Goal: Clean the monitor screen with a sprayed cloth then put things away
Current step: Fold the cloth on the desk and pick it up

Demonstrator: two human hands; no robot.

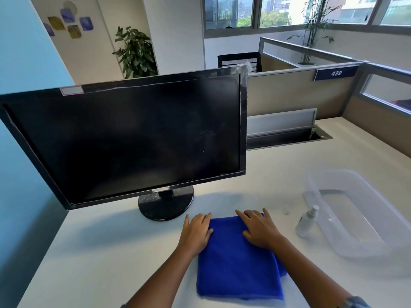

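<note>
A folded blue cloth (239,263) lies flat on the white desk (115,247) in front of me. My left hand (196,231) rests palm down on the cloth's far left corner, fingers spread. My right hand (259,228) lies flat on its far right corner. A black monitor (133,134) with a dark screen stands on a round base (165,204) just behind the cloth, tilted toward the left. A small white spray bottle (307,221) stands upright to the right of the cloth. Its clear cap (285,210) lies on the desk beside it.
A clear plastic bin (364,210) sits at the right, right behind the bottle. A cable slot with a raised lid (282,130) runs along the desk's back edge. Beige partitions (295,92) close off the back and right. A blue wall is at the left.
</note>
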